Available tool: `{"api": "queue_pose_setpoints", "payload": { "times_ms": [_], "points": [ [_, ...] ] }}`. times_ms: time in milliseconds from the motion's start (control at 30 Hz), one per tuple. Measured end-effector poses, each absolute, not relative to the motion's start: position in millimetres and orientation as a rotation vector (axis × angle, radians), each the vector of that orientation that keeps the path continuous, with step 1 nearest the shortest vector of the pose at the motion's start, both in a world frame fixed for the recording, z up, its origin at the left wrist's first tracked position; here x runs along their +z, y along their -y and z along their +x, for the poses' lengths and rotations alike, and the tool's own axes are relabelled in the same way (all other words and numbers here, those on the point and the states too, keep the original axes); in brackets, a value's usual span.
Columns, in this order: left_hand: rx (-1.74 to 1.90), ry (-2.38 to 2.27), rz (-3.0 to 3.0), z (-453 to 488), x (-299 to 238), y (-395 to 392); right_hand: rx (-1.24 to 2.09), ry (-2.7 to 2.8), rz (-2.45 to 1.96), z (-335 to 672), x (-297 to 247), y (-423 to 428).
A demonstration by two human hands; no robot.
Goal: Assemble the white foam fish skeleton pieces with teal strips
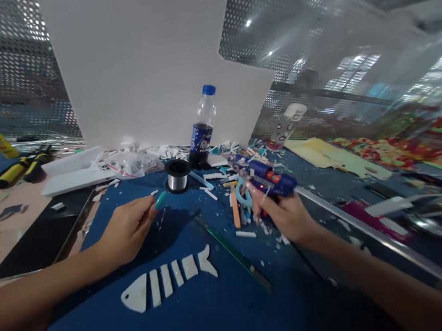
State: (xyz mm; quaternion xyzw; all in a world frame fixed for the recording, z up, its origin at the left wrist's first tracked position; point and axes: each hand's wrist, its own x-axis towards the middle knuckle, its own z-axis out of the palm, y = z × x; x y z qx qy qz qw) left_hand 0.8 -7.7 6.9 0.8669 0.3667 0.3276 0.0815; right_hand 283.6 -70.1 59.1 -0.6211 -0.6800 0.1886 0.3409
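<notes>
White fish bones (168, 281) cut from thin foam lie closest, flat on the blue counter (215, 320), just below the gap between the two grips. The right grip (287, 216) is closed around the handle of a blue glue gun (266, 175), which it holds up off the counter with the nose pointing away and to the left. A small red light glows on the gun. It looks like hard plastic, light enough for one hand. The nose is likely hot, so the handle is the safe place to hold it. The left grip (125, 231) pinches a small teal piece (160, 200) at its fingertips, low over the counter. That piece looks tiny and very light, so it could slip out of a loose pinch. A thin green stick (229, 250) lies between the grips. Just past the left grip stands a spool (177, 175) of shiny wire. Beside the spool, a bit farther off, stands a clear bottle (203, 129) with a blue cap on. It holds only a little dark drink at the bottom. Up and left of the left grip lies a clear bag (134, 163) with small white bits inside. A big white board (143, 65) stands behind it all.
</notes>
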Motion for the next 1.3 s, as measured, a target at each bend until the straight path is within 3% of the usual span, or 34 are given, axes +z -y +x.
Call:
{"api": "queue_pose_setpoints", "payload": {
  "times_ms": [133,400,767,1300],
  "points": [
    [0.98,-1.115,2.56,1.8,7.2,8.2,-0.165,1.856,-1.894,345.3,69.3,62.5],
    [0.954,-1.155,2.529,0.0,0.5,5.8,-0.458,2.008,-2.352,437.4,39.2,57.2],
    [0.955,-1.138,2.518,1.2,-0.7,3.5,-0.362,2.055,-2.334,485.4,4.8,49.3],
    [0.95,-1.129,2.563,-0.2,-0.3,3.9,-0.118,2.15,-2.2,491.5,44.0,76.5]
  ]
}}
